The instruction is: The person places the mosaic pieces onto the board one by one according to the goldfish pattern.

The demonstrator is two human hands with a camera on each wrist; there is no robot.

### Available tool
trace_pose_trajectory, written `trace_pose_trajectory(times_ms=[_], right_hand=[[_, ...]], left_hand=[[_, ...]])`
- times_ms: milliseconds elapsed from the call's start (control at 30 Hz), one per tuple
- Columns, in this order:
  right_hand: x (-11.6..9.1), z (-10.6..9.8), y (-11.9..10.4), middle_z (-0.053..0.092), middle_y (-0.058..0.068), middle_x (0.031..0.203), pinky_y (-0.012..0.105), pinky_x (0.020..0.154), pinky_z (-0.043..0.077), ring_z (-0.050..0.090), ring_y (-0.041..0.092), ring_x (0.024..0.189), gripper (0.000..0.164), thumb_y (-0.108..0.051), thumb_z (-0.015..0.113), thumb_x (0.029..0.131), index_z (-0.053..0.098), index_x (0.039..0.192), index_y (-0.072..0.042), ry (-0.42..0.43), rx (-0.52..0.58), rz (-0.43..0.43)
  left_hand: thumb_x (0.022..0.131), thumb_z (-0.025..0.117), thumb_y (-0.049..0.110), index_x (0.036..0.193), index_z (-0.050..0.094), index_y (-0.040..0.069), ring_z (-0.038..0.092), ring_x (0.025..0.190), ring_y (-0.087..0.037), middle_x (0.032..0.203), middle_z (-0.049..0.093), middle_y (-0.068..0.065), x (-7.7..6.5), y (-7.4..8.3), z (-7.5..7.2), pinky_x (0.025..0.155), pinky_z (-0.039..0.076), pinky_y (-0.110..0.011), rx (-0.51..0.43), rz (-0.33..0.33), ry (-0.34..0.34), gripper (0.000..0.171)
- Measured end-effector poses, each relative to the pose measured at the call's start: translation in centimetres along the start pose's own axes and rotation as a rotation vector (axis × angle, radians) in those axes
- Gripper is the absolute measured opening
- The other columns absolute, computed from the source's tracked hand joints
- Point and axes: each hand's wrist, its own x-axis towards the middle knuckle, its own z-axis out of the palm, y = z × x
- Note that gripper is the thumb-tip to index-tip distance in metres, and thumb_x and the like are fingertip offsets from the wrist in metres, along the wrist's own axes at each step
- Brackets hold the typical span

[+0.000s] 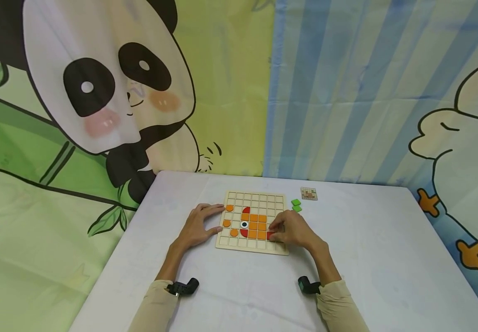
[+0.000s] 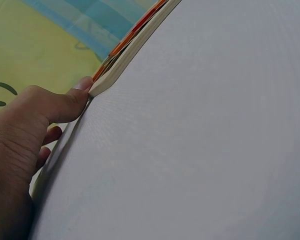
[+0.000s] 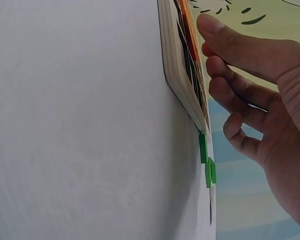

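A pale wooden grid board [image 1: 245, 251] lies on the table and bears orange squares [image 1: 257, 226], red quarter-round pieces [image 1: 246, 210], a white eye disc [image 1: 244, 225] and loose orange discs [image 1: 234, 233] along its left side. My left hand [image 1: 198, 226] lies against the board's left edge, thumb and fingers stretched out and apart. In the left wrist view, its thumb [image 2: 72, 102] meets the board's corner. Over the board's right side, my right hand [image 1: 294, 229] pinches a red tile [image 1: 269, 235] beside the orange squares, its thumb and fingers curled and partly covering it.
Two green pieces [image 1: 296, 205] lie just off the board's upper right corner. Behind them is a small card [image 1: 308, 193] with a printed grid pattern. The white-covered table [image 1: 388, 258] ends at a cartoon curtain [image 1: 222, 92] at the back.
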Motion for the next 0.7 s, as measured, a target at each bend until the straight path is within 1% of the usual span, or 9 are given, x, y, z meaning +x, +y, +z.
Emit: trace_pose_trajectory(times_ms=[167,367,467,567,700], right_hand=[[-0.2,-0.2,0.3,0.079,-0.003,0.091,0.025,0.071,0.053,0.064,0.010,0.079,0.025,-0.022,0.100,0.078,0.088,0.097,-0.011,0.022,-0.015,0.013],[-0.6,-1.0,0.7,0.080,-0.002,0.091,0.026,0.072,0.056,0.066,0.008,0.078,0.025,-0.017,0.099,0.079,0.087,0.098,-0.009,0.062,0.001,0.023],[-0.8,-1.3,1.0,0.082,0.003,0.091,0.030,0.074,0.059,0.069,0.010,0.078,0.025,-0.016,0.099,0.080,0.086,0.099,-0.006,0.095,-0.006,0.021],[-1.0,-1.6,1.3,0.082,0.004,0.090,0.032,0.074,0.060,0.071,0.013,0.079,0.025,-0.017,0.099,0.079,0.086,0.098,-0.004,0.131,-0.010,0.029],[-1.3,-1.9,1.8,0.082,0.003,0.089,0.029,0.073,0.057,0.070,0.016,0.079,0.026,-0.017,0.099,0.078,0.086,0.097,-0.004,0.171,-0.006,0.058]], left_hand=[[0.091,0.088,0.038,0.153,0.065,0.031,0.052,0.144,-0.027,0.161,0.061,0.009,0.0,0.0,0.0,0.120,0.040,-0.059,0.001,0.000,-0.001,0.067],[0.092,0.088,0.038,0.154,0.065,0.031,0.052,0.145,-0.027,0.161,0.060,0.009,0.0,0.1,0.0,0.121,0.040,-0.059,0.004,-0.006,-0.003,0.066],[0.092,0.088,0.039,0.154,0.065,0.032,0.052,0.145,-0.027,0.161,0.060,0.009,0.0,0.1,0.0,0.121,0.040,-0.059,0.003,-0.008,-0.002,0.066],[0.091,0.088,0.038,0.153,0.065,0.031,0.052,0.144,-0.027,0.161,0.061,0.009,0.0,0.0,0.0,0.120,0.041,-0.059,0.006,-0.008,0.002,0.066],[0.091,0.089,0.038,0.153,0.065,0.031,0.053,0.144,-0.027,0.161,0.061,0.009,0.0,0.0,0.0,0.120,0.041,-0.059,0.007,-0.009,0.004,0.066]])
